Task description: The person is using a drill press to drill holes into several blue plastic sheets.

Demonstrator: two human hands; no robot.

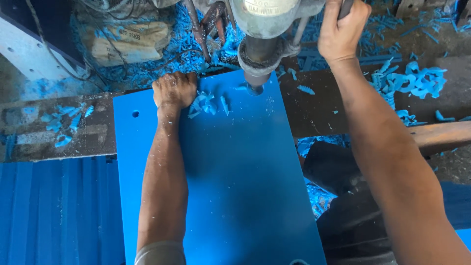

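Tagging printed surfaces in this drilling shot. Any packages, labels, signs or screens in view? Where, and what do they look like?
Sack: top left, behind the blue sheet, lying in blue shavings; tan, lumpy, dark printed marks, cables across it.
Label: top centre, on the grey drill head; pale curved band with dark print, cut off by the frame edge.
No signs or screens.

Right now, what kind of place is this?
Likely a small fabrication workshop. A worn grey metal drill press bores into a flat blue plastic sheet, curled blue plastic shavings litter the grimy bench, and the left hand steadies the sheet while the right hand grips the lever.
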